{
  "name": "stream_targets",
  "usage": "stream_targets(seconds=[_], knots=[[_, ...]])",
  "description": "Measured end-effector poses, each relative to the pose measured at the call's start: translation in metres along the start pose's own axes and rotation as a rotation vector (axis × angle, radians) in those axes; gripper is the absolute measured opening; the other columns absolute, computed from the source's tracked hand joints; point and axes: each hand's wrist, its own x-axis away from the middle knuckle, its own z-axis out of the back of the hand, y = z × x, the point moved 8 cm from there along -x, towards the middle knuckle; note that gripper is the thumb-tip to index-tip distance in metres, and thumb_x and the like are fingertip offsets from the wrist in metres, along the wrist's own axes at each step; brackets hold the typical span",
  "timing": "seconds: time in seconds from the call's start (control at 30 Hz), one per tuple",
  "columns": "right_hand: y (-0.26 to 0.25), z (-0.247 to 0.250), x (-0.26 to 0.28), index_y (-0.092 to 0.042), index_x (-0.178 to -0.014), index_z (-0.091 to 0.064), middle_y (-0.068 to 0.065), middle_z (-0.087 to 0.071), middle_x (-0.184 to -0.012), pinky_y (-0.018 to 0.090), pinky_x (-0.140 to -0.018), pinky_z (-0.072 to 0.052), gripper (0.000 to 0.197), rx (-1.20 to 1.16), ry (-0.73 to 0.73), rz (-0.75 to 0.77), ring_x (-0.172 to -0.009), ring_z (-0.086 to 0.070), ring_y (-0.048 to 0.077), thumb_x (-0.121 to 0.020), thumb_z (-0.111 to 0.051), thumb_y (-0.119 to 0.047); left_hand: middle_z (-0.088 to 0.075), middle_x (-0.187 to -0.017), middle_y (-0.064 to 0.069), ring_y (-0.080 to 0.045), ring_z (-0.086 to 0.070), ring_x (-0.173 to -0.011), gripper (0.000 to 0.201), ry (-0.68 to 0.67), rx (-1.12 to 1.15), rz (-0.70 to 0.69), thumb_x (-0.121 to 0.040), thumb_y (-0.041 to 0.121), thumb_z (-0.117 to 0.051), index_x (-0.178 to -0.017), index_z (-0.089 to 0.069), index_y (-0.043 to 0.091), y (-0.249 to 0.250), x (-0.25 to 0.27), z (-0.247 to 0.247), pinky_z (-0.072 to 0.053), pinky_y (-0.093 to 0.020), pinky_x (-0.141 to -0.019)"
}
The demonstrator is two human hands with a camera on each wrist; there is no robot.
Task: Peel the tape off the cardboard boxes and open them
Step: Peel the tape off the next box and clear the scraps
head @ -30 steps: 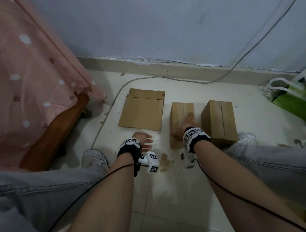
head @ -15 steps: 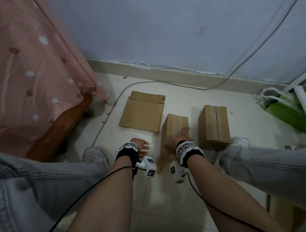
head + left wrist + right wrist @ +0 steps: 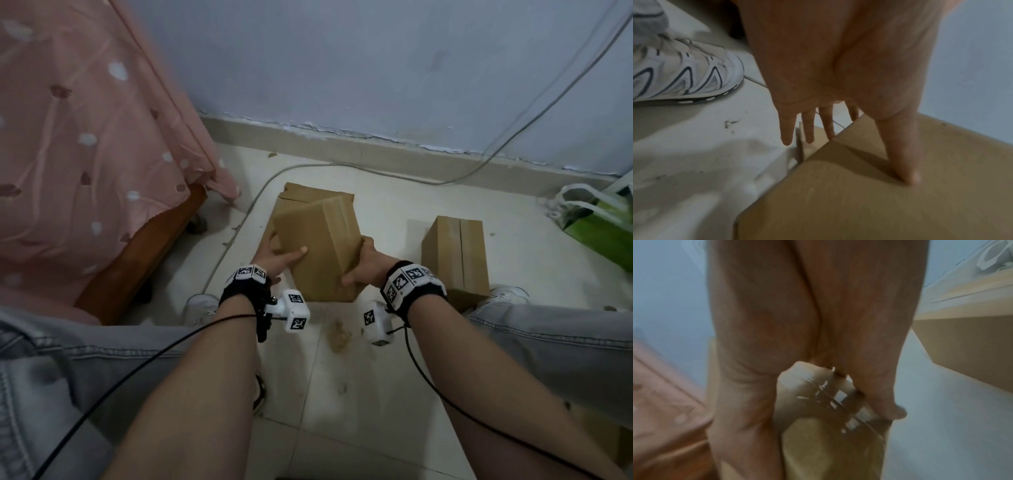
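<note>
A sealed brown cardboard box is lifted off the floor and tilted between my two hands. My left hand steadies its left side: the thumb lies flat on the top face and the fingers stretch straight down past the edge. My right hand grips the near right corner, thumb and fingers curled round it. Glossy clear tape shows on the box end between them. A second taped box stands on the floor to the right. A flattened box lies behind the held one.
A pink dotted bedsheet over a wooden bed frame fills the left. A grey cable runs along the wall's foot. A green bag sits far right. My white shoes and jeaned knees flank the tiled floor.
My right hand pulled the middle box toward me, then both hands raised and tilted it. My left hand left the floor and came onto the box's left side.
</note>
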Motion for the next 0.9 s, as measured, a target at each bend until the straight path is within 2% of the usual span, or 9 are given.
stream_targets(seconds=[0.07, 0.2, 0.37, 0.47, 0.57, 0.67, 0.73, 0.8, 0.9], knots=[[0.004, -0.006, 0.003, -0.029, -0.151, 0.009, 0.009, -0.039, -0.140, 0.048, -0.101, -0.047, 0.130, 0.059, -0.053, 0.016, -0.122, -0.047, 0.033, -0.063, -0.086, -0.012, -0.048, -0.142, 0.003, -0.026, -0.052, -0.123, 0.102, -0.052, 0.080, -0.007, -0.063, 0.053, -0.086, -0.146, -0.030, 0.038, -0.002, 0.004, 0.002, -0.046, -0.056, -0.097], [0.013, -0.017, -0.002, -0.033, -0.149, 0.023, 0.013, -0.039, -0.144, 0.047, -0.101, -0.046, 0.134, 0.255, -0.084, 0.040, -0.122, -0.050, 0.035, -0.068, -0.081, -0.009, -0.054, -0.132, -0.009, -0.043, -0.062, -0.111, 0.094, -0.238, 0.457, 0.178, -0.063, 0.081, -0.063, -0.137, -0.044, 0.025, -0.023, 0.013, -0.008, -0.055, -0.060, -0.077], [0.013, -0.038, -0.008, -0.041, -0.145, 0.031, 0.014, -0.054, -0.130, 0.040, -0.087, -0.055, 0.125, 0.298, -0.141, 0.083, -0.101, -0.060, 0.030, -0.079, -0.071, -0.011, -0.046, -0.137, -0.014, -0.047, -0.052, -0.116, 0.060, -0.105, 0.506, 0.218, -0.082, 0.050, -0.072, -0.132, -0.050, 0.024, -0.047, 0.005, 0.002, -0.053, -0.066, -0.082], [0.007, -0.052, -0.008, -0.040, -0.150, 0.019, 0.010, -0.035, -0.152, 0.046, -0.094, -0.054, 0.119, 0.157, -0.228, 0.035, -0.123, -0.050, 0.033, -0.079, -0.074, -0.017, -0.046, -0.134, -0.015, -0.047, -0.051, -0.116, 0.048, -0.072, 0.465, 0.198, -0.085, 0.040, -0.071, -0.127, -0.054, 0.027, -0.060, 0.004, 0.008, -0.052, -0.067, -0.081], [-0.008, -0.062, -0.008, -0.038, -0.153, 0.009, 0.006, -0.027, -0.157, 0.044, -0.095, -0.054, 0.112, -0.026, -0.299, 0.065, -0.130, -0.045, 0.029, -0.080, -0.075, -0.018, -0.047, -0.135, -0.014, -0.046, -0.051, -0.117, 0.059, -0.083, 0.486, 0.148, -0.083, 0.033, -0.073, -0.137, -0.047, 0.033, -0.073, 0.003, 0.020, -0.051, -0.069, -0.082], [-0.026, -0.066, 0.000, -0.038, -0.154, 0.000, 0.003, -0.029, -0.156, 0.046, -0.099, -0.051, 0.125, -0.060, -0.382, 0.119, -0.134, -0.042, 0.028, -0.064, -0.087, -0.041, -0.051, -0.135, -0.009, -0.043, -0.053, -0.119, 0.080, -0.149, 0.452, 0.094, -0.071, 0.036, -0.080, -0.141, -0.040, 0.040, -0.074, 0.008, 0.026, -0.049, -0.068, -0.088], [-0.031, -0.066, 0.005, -0.036, -0.152, -0.015, 0.005, -0.033, -0.152, 0.049, -0.100, -0.050, 0.119, -0.109, -0.427, 0.117, -0.130, -0.045, 0.035, -0.058, -0.083, -0.061, -0.052, -0.137, -0.010, -0.042, -0.055, -0.119, 0.084, -0.188, 0.409, 0.097, -0.066, 0.042, -0.084, -0.139, -0.042, 0.042, -0.074, 0.011, 0.027, -0.049, -0.067, -0.089], [-0.032, -0.062, 0.008, -0.035, -0.150, -0.023, 0.009, -0.039, -0.149, 0.048, -0.098, -0.051, 0.098, -0.177, -0.396, 0.109, -0.120, -0.054, 0.038, -0.069, -0.068, -0.069, -0.053, -0.138, -0.010, -0.041, -0.055, -0.120, 0.075, -0.195, 0.423, 0.100, -0.072, 0.050, -0.080, -0.137, -0.045, 0.042, -0.071, 0.010, 0.027, -0.049, -0.066, -0.088], [-0.028, -0.061, 0.005, -0.030, -0.146, -0.031, 0.006, -0.048, -0.141, 0.047, -0.095, -0.053, 0.069, -0.234, -0.352, 0.096, -0.114, -0.058, 0.032, -0.088, -0.065, -0.048, -0.055, -0.133, -0.010, -0.039, -0.058, -0.117, 0.048, -0.166, 0.492, 0.120, -0.090, 0.056, -0.058, -0.134, -0.050, 0.039, -0.064, 0.018, 0.021, -0.051, -0.065, -0.087]])
